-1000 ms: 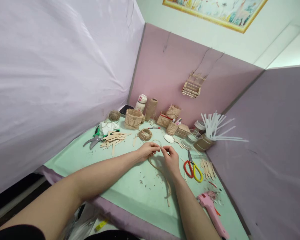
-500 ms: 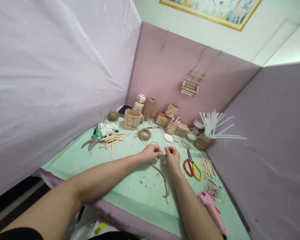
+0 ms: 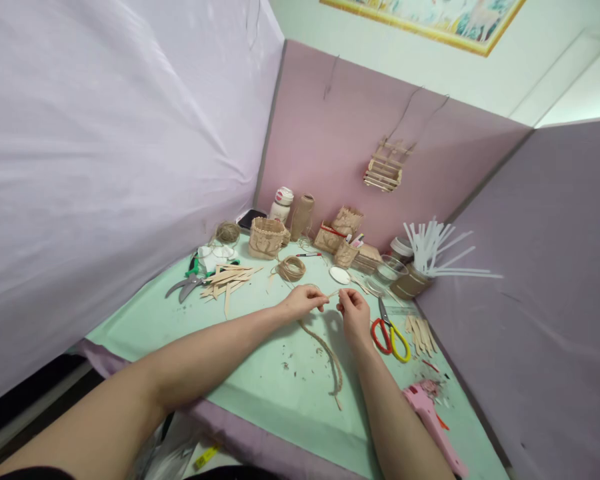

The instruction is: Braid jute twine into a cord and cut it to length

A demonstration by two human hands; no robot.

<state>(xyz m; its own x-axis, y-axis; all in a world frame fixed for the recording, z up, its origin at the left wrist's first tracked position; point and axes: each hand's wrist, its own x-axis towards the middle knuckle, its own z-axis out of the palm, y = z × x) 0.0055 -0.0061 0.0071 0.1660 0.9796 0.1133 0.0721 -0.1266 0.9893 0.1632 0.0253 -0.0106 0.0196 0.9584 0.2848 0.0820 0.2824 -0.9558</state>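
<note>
My left hand [image 3: 304, 301] and my right hand [image 3: 354, 313] are both pinched shut above the green table [image 3: 145, 313], a few centimetres apart. Between their fingertips runs a thin strand of jute twine [image 3: 331, 295]. A thicker braided jute cord [image 3: 330, 353] hangs from my left hand and curves across the table towards me, ending near the front edge. A small coil of twine [image 3: 291, 268] lies just beyond my hands.
Red and yellow scissors [image 3: 391, 333] lie right of my right hand; a pink glue gun [image 3: 433, 427] lies nearer the front. Wooden sticks [image 3: 229, 279] and green pliers [image 3: 186, 283] are at the left. Jute baskets [image 3: 266, 238], a bottle [image 3: 281, 203] and a cup of white sticks [image 3: 420, 267] line the back.
My hands have drawn slightly apart, stretching the thin strand between them. The braided cord has shifted a little on the table.
</note>
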